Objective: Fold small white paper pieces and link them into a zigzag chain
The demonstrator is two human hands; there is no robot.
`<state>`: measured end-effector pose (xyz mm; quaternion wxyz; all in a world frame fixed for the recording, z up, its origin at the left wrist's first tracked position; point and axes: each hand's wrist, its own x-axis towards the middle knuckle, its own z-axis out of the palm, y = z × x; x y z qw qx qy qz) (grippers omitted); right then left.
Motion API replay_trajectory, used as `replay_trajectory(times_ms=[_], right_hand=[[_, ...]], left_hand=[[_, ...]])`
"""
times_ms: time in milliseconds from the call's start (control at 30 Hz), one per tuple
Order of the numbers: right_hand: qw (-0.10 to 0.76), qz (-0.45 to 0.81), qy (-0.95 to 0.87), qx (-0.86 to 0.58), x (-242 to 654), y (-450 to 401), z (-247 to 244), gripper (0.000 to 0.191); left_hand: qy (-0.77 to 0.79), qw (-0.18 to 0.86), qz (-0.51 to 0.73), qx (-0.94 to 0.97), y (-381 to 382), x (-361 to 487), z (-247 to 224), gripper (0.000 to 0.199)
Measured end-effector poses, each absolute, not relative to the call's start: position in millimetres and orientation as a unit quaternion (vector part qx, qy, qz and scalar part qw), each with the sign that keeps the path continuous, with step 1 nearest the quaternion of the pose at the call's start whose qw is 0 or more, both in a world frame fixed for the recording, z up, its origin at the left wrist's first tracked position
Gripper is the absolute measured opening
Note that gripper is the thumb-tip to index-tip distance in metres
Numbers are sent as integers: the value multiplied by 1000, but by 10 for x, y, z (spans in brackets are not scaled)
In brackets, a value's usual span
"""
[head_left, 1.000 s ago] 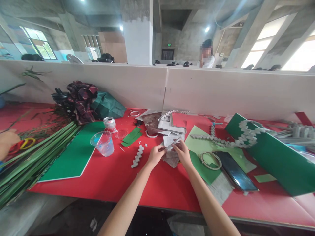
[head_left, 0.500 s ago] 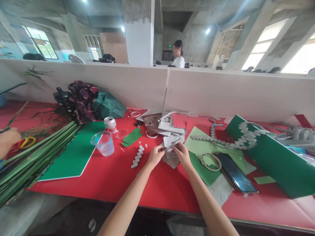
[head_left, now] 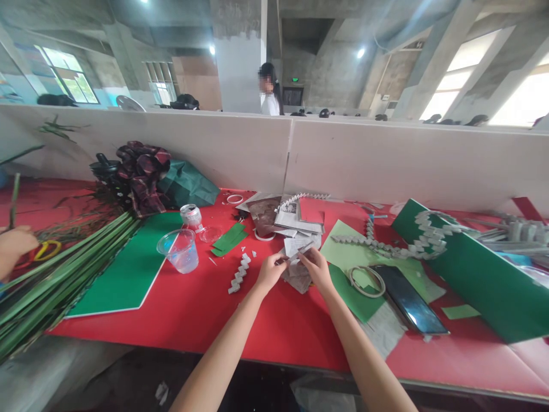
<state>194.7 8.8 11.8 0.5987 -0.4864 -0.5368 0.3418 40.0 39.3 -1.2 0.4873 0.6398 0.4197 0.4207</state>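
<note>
Both of my hands meet over the middle of the red table (head_left: 180, 326). My left hand (head_left: 272, 271) pinches one end of a small grey paper strip (head_left: 295, 255), and my right hand (head_left: 316, 266) pinches its other end. Under and behind the fingers lie scraps of printed paper (head_left: 299, 278). A short zigzag chain of folded paper (head_left: 239, 273) lies left of my left hand. On the right, a longer folded chain (head_left: 386, 249) runs across light green paper (head_left: 343, 252) and up over a green board (head_left: 480, 274).
A plastic cup (head_left: 182, 254), a can (head_left: 191, 216) and green leaves (head_left: 81, 263) are on the left. A phone (head_left: 409, 300) and a pale ring (head_left: 367, 282) lie right. Another person's hand (head_left: 17, 246) is at the far left.
My hands keep nearly the same pose on the strip. The other person's hand at the far left has shifted slightly, its leaf now upright. The person beyond the partition has moved left.
</note>
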Motion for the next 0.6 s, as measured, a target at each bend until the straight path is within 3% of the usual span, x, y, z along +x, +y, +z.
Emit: replay_trajectory(times_ms=[267, 600], right_hand=[[555, 375, -584, -458, 1911, 51, 151, 27], [558, 304, -554, -538, 1914, 64, 118, 40]], left_hand=[[373, 554, 387, 636, 287, 406, 88, 40], [364, 563, 357, 651, 296, 383, 95, 33]])
